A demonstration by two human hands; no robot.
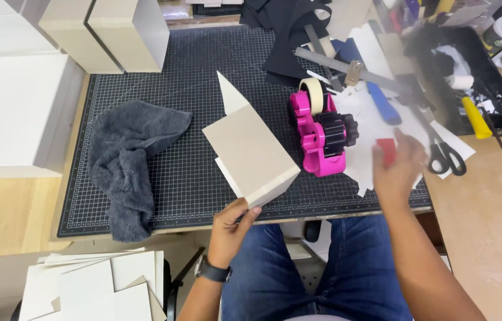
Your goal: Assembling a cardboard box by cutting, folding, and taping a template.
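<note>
A beige card box (pixel 251 153) is steadied at its near corner by the left hand (pixel 230 229) on the gridded cutting mat (pixel 191 178). A small red piece (pixel 386 151) is gripped in the blurred right hand (pixel 398 172), just beside the pink tape dispenser (pixel 321 134). Assembly seems under way; next, the red piece must likely be brought carefully to the box.

Bare forearms, no sleeves in view. Dark wristwatch (pixel 213 272) with a black band strapped around the left wrist. Blue denim jeans (pixel 322 267) covering both legs, faintly creased at the thighs.
</note>
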